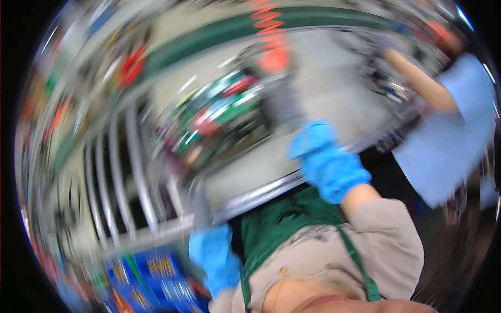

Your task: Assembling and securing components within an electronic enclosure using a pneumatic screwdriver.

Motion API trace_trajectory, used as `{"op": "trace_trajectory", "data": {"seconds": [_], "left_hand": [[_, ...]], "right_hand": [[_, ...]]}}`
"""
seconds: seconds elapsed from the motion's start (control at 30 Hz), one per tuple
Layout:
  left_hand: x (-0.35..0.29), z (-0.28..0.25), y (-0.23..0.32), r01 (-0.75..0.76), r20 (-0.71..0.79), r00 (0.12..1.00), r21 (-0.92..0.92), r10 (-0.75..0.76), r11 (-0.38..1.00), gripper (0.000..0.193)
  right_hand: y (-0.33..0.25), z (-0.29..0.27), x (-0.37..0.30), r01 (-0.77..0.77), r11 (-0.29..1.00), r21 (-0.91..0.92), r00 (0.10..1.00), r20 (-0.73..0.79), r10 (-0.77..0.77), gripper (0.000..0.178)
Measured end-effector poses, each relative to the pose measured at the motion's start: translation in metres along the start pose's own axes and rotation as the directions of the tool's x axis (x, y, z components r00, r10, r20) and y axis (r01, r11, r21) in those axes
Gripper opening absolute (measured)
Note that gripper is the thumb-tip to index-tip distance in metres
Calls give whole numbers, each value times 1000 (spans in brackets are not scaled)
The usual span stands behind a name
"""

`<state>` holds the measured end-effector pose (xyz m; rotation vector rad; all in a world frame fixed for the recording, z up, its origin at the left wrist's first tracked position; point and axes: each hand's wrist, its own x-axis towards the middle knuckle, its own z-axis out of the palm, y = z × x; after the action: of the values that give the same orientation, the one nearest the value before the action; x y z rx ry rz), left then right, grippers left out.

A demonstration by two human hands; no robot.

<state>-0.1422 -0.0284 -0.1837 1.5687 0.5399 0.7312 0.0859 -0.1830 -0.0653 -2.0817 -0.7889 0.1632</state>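
Note:
Motion smears the whole view. My right hand (284, 107), in a grey glove below a blue sleeve cover (334, 164), reaches over the pale worktable (323, 78). Its fingers are too blurred to read. Just beyond it hangs an orange tool (274, 60) on a coiled orange hose (267, 21); whether they touch I cannot tell. Left of that hand sits a cluttered assembly (219, 115) with green, red and dark metallic parts. My left hand (201, 206), also grey-gloved, is low at the table's near edge, beside metal rollers; its fingers are smeared too.
Several metal rollers (138, 172) form a conveyor section at the left. Blue boxes or packages (156, 281) lie below it. At the right, a co-worker in light blue (449, 135) reaches toward a dark metallic part (389, 78). A green band (198, 44) runs along the far side.

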Motion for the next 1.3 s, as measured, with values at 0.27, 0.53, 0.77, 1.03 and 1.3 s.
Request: {"op": "trace_trajectory", "data": {"seconds": [0.27, 0.53, 0.77, 1.03, 1.3], "left_hand": [[-23, -44, -54, 61, -224, 974, 420, 38, 906, 67], [-37, -17, -25, 163, -314, 949, 427, -23, 890, 49], [-59, 2, -1, 530, -92, 848, 155, -522, 834, 55], [-65, 55, 36, 357, 603, 752, -36, -264, 933, 85], [-69, 83, 28, 204, 631, 773, -158, -59, 966, 112]], "right_hand": [[48, 60, 14, 287, 950, 123, 797, -581, -165, 35], [59, 22, 0, 128, 946, 298, 973, -223, -61, 51], [90, 17, -60, -218, 846, 487, 939, -132, 318, 43], [73, 70, -144, 50, 979, 197, 857, 495, -143, 37], [43, 41, -143, 79, 997, -19, 917, 394, -65, 29]]}}
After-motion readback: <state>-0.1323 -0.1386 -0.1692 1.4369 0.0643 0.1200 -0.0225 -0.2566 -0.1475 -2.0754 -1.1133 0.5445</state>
